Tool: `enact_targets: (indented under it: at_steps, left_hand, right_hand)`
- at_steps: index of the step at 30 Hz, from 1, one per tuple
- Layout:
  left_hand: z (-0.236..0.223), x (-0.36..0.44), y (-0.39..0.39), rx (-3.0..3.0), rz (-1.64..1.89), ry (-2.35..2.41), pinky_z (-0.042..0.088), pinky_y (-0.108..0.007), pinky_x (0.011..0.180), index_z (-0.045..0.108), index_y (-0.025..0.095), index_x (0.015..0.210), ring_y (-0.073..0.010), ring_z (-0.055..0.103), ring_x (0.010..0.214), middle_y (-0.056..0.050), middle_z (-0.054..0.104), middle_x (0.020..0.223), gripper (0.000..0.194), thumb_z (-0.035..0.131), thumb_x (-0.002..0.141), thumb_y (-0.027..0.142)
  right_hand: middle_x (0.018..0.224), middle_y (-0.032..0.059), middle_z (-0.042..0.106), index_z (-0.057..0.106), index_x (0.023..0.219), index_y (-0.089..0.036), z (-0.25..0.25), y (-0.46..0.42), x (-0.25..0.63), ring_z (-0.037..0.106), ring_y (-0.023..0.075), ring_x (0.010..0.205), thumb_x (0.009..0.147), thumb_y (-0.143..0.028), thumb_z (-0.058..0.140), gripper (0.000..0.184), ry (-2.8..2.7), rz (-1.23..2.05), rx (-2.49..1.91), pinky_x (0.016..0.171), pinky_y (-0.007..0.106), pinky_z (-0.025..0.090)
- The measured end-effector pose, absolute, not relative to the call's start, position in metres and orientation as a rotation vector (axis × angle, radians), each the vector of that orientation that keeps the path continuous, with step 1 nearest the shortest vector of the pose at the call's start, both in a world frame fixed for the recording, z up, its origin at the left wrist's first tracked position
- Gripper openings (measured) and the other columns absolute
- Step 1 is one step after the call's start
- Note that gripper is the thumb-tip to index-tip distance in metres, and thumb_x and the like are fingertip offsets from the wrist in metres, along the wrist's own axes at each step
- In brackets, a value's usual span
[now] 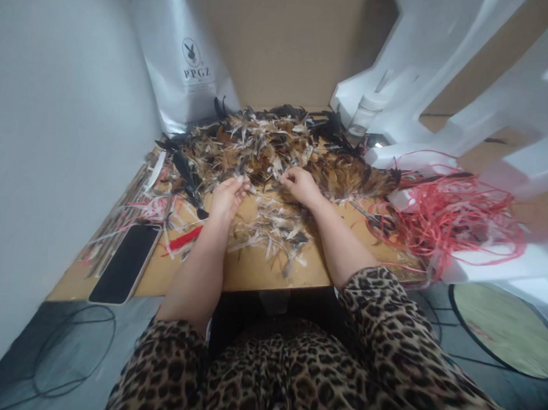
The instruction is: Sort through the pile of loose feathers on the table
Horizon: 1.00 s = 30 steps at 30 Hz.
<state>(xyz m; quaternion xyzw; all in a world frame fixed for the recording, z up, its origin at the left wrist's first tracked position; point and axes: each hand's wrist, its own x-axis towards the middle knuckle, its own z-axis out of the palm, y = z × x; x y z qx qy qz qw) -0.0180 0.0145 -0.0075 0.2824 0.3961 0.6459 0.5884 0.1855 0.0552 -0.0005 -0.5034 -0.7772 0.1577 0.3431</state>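
Note:
A broad heap of brown, black and white feathers (259,143) covers the back of the wooden table. My left hand (229,197) is at the heap's front edge, its fingers curled together near pale fluff. To its right, my right hand (299,185) has thumb and fingers pinched together against the feathers. Anything between the fingers of either hand is too small to make out. Below and between my hands lies a loose scatter of pale feather scraps (282,227) on the tabletop (251,275).
A phone (125,264) lies at front left, near a red strip (184,239) and thin sticks (121,211). Scissors (370,217) lie right of my right hand, beside tangled red string (459,219). Behind stand a silver bag (181,57) and a jar (367,115). A round stool (507,330) is at lower right.

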Motion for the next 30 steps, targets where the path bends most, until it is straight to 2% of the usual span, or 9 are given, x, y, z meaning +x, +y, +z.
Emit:
enact_targets:
  at_steps: [4, 6, 9, 15, 17, 21, 24, 27, 30]
  left_hand:
    - [-0.006, -0.016, 0.013, 0.666, 1.488, 0.916, 0.041, -0.012, 0.047, 0.062, 0.010, 0.072, -0.0055, 0.059, 0.058, -0.005, 0.067, 0.076, 0.009, 0.067, 0.066, 0.014]
    - [-0.005, -0.016, 0.012, 0.671, 1.479, 0.922, 0.041, -0.013, 0.047, 0.063, 0.010, 0.073, -0.0057, 0.059, 0.058, -0.006, 0.067, 0.077, 0.010, 0.067, 0.065, 0.015]
    - [-0.004, -0.015, 0.011, 0.672, 1.479, 0.935, 0.041, -0.013, 0.047, 0.062, 0.010, 0.072, -0.0059, 0.059, 0.058, -0.006, 0.067, 0.078, 0.011, 0.068, 0.065, 0.015]
    - [-0.005, -0.015, 0.011, 0.682, 1.462, 0.932, 0.041, -0.014, 0.048, 0.061, 0.011, 0.071, -0.0069, 0.061, 0.060, -0.007, 0.068, 0.082, 0.013, 0.070, 0.063, 0.017]
    - [-0.006, -0.015, 0.010, 0.689, 1.454, 0.927, 0.041, -0.014, 0.048, 0.061, 0.011, 0.070, -0.0070, 0.061, 0.061, -0.007, 0.068, 0.084, 0.013, 0.070, 0.063, 0.017]
    - [-0.006, -0.014, 0.010, 0.708, 1.442, 0.931, 0.041, -0.014, 0.048, 0.061, 0.011, 0.071, -0.0070, 0.061, 0.062, -0.008, 0.068, 0.087, 0.014, 0.070, 0.063, 0.018]
    - [-0.006, -0.013, 0.010, 0.723, 1.436, 0.928, 0.041, -0.014, 0.048, 0.061, 0.011, 0.071, -0.0072, 0.061, 0.062, -0.008, 0.068, 0.088, 0.014, 0.070, 0.063, 0.018]
    - [-0.006, -0.013, 0.010, 0.729, 1.433, 0.930, 0.041, -0.014, 0.048, 0.061, 0.011, 0.071, -0.0068, 0.061, 0.062, -0.008, 0.068, 0.089, 0.014, 0.070, 0.063, 0.017]
    - [-0.007, -0.014, 0.010, 0.724, 1.435, 0.934, 0.041, -0.013, 0.048, 0.062, 0.011, 0.072, -0.0068, 0.061, 0.062, -0.008, 0.068, 0.089, 0.014, 0.070, 0.063, 0.018]
  right_hand:
    - [0.092, 0.0079, 0.062, 0.064, 0.090, -0.017, -0.010, 0.055, 0.187, 0.055, 0.0186, 0.085, 0.070, -0.022, 0.054, 0.022, -2.164, 0.256, -1.484, 0.078, 0.029, 0.040]
    - [0.087, 0.0081, 0.062, 0.065, 0.083, -0.016, -0.013, 0.056, 0.187, 0.055, 0.0183, 0.082, 0.070, -0.021, 0.054, 0.018, -2.163, 0.281, -1.542, 0.077, 0.029, 0.040]
    - [0.076, 0.0058, 0.063, 0.064, 0.072, -0.014, -0.011, 0.057, 0.188, 0.054, 0.0150, 0.073, 0.070, -0.023, 0.054, 0.014, -2.039, 0.474, -1.441, 0.072, 0.026, 0.040]
    - [0.068, 0.0023, 0.061, 0.063, 0.077, -0.010, 0.011, 0.053, 0.188, 0.049, 0.0099, 0.060, 0.067, -0.035, 0.058, 0.027, -1.687, 0.935, -1.151, 0.063, 0.023, 0.041]
    - [0.071, 0.0033, 0.062, 0.064, 0.078, -0.010, 0.009, 0.053, 0.189, 0.051, 0.0106, 0.062, 0.067, -0.033, 0.058, 0.026, -1.703, 0.887, -1.154, 0.065, 0.024, 0.041]
    - [0.082, 0.0055, 0.064, 0.065, 0.087, -0.014, -0.010, 0.059, 0.188, 0.053, 0.0140, 0.071, 0.067, -0.026, 0.059, 0.024, -1.929, 0.567, -1.324, 0.070, 0.026, 0.040]
    - [0.080, 0.0065, 0.064, 0.066, 0.078, -0.015, -0.021, 0.062, 0.186, 0.053, 0.0149, 0.073, 0.068, -0.025, 0.058, 0.017, -2.044, 0.434, -1.450, 0.071, 0.026, 0.039]
    - [0.070, 0.0046, 0.062, 0.065, 0.070, -0.013, -0.017, 0.061, 0.185, 0.051, 0.0128, 0.065, 0.070, -0.027, 0.054, 0.018, -1.958, 0.504, -1.393, 0.067, 0.025, 0.039]
    - [0.066, 0.0024, 0.060, 0.064, 0.074, -0.011, -0.005, 0.059, 0.187, 0.049, 0.0107, 0.059, 0.070, -0.035, 0.055, 0.025, -1.776, 0.728, -1.273, 0.061, 0.023, 0.039]
